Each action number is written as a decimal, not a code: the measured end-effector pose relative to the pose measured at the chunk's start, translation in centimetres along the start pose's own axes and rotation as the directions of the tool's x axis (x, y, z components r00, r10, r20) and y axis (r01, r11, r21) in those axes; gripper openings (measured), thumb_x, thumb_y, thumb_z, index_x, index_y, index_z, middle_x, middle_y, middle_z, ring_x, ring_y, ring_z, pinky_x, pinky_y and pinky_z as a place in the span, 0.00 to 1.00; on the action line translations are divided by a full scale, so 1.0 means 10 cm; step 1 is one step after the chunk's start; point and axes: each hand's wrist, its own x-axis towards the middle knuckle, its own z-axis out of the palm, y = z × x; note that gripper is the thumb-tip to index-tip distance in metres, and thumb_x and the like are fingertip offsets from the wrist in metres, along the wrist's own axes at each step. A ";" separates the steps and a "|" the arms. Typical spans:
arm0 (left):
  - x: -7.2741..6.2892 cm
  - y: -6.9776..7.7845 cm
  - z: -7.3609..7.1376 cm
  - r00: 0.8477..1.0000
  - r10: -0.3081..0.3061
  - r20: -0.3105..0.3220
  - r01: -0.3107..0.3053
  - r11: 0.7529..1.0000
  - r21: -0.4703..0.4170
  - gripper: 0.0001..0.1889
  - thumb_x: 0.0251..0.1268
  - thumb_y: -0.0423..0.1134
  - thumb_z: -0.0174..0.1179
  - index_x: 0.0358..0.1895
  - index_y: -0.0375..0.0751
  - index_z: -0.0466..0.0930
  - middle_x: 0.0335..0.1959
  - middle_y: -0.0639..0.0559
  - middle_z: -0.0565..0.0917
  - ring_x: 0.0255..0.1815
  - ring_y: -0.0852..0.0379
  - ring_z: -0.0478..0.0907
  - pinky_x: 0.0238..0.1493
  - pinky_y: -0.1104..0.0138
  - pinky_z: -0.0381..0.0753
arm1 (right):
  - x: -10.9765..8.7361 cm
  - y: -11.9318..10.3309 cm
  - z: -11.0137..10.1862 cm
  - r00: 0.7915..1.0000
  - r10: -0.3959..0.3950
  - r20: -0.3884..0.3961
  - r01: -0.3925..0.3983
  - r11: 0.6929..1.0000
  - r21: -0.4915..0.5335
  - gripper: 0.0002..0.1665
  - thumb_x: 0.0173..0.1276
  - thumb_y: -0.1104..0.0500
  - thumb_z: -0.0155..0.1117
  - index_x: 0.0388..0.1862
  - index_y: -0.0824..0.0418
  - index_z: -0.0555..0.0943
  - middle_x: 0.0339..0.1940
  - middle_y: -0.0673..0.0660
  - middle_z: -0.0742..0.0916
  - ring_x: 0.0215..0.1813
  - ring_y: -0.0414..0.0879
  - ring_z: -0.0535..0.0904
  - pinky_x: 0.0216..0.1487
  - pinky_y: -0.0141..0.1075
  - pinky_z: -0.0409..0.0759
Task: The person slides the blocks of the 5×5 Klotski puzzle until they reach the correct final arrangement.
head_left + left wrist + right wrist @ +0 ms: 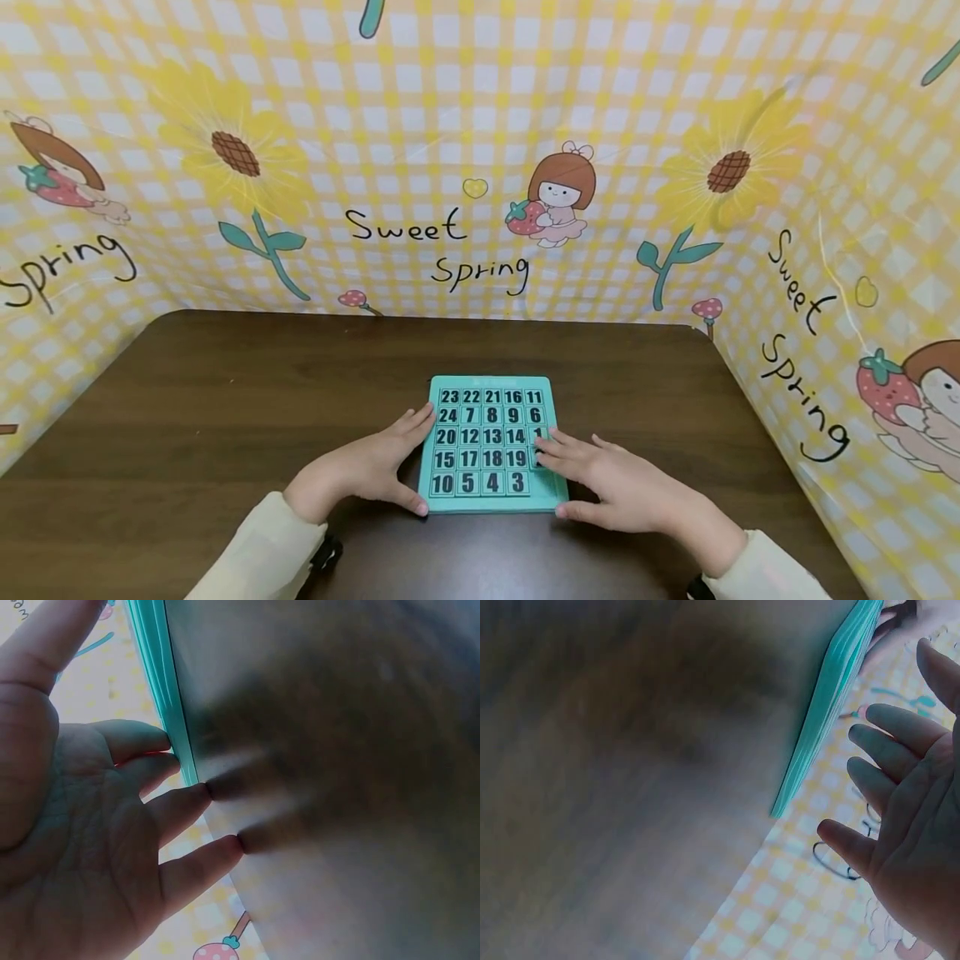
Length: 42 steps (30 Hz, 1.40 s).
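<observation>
On a dark wooden table (225,392), a turquoise sliding number puzzle (491,448) lay between two hands. The left hand (375,462), fingers straight and spread, touched its left edge; the right hand (611,485) reached extended, parted fingers over its right column. Tile-sliding seemed under way, the next push probably needing the lower-right gap (546,487).

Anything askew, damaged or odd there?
Nothing stands out, though the right hand covers part of the sliding number puzzle. It lies flat on the table, and its vacant bottom-right slot looks normal.
</observation>
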 end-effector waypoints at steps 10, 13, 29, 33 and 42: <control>0.00 0.00 0.01 1.000 -0.018 0.008 0.018 1.000 0.017 0.66 0.44 0.57 0.78 0.80 0.35 0.43 0.83 0.43 0.39 0.83 0.37 0.36 0.75 0.43 0.56 | -0.01 -0.22 0.13 0.992 -0.128 0.009 0.128 0.983 -0.130 0.38 0.75 0.37 0.53 0.76 0.55 0.67 0.79 0.50 0.67 0.80 0.51 0.59 0.68 0.64 0.66; 0.00 0.00 0.02 1.000 -0.019 0.009 0.018 1.000 0.021 0.66 0.44 0.57 0.78 0.80 0.36 0.43 0.83 0.44 0.39 0.83 0.37 0.36 0.75 0.43 0.56 | 0.00 -0.26 0.15 0.989 -0.147 0.015 0.147 0.978 -0.148 0.38 0.75 0.36 0.52 0.76 0.55 0.67 0.79 0.50 0.68 0.80 0.50 0.60 0.68 0.63 0.67; -0.01 0.02 0.01 0.999 -0.032 0.008 0.032 0.999 0.034 0.65 0.45 0.57 0.77 0.80 0.37 0.43 0.83 0.45 0.39 0.83 0.38 0.37 0.75 0.40 0.54 | -0.10 -0.18 0.20 0.991 -0.131 0.031 0.134 0.981 -0.141 0.38 0.75 0.36 0.51 0.76 0.54 0.66 0.80 0.49 0.65 0.80 0.51 0.59 0.67 0.64 0.68; -0.01 0.02 0.01 0.999 -0.044 0.012 0.043 0.998 0.046 0.65 0.45 0.58 0.77 0.81 0.37 0.42 0.83 0.45 0.39 0.83 0.38 0.37 0.72 0.34 0.53 | -0.14 -0.14 0.20 0.992 -0.124 0.021 0.126 0.983 -0.135 0.38 0.75 0.36 0.51 0.76 0.54 0.67 0.80 0.49 0.65 0.80 0.52 0.60 0.67 0.64 0.68; 0.01 0.02 0.02 0.999 -0.049 0.014 0.049 0.998 0.050 0.66 0.45 0.58 0.77 0.81 0.38 0.42 0.83 0.45 0.39 0.83 0.38 0.37 0.69 0.30 0.52 | -0.22 -0.11 0.20 0.993 -0.119 -0.001 0.117 0.981 -0.152 0.40 0.73 0.36 0.54 0.76 0.55 0.67 0.80 0.50 0.66 0.80 0.53 0.61 0.65 0.64 0.69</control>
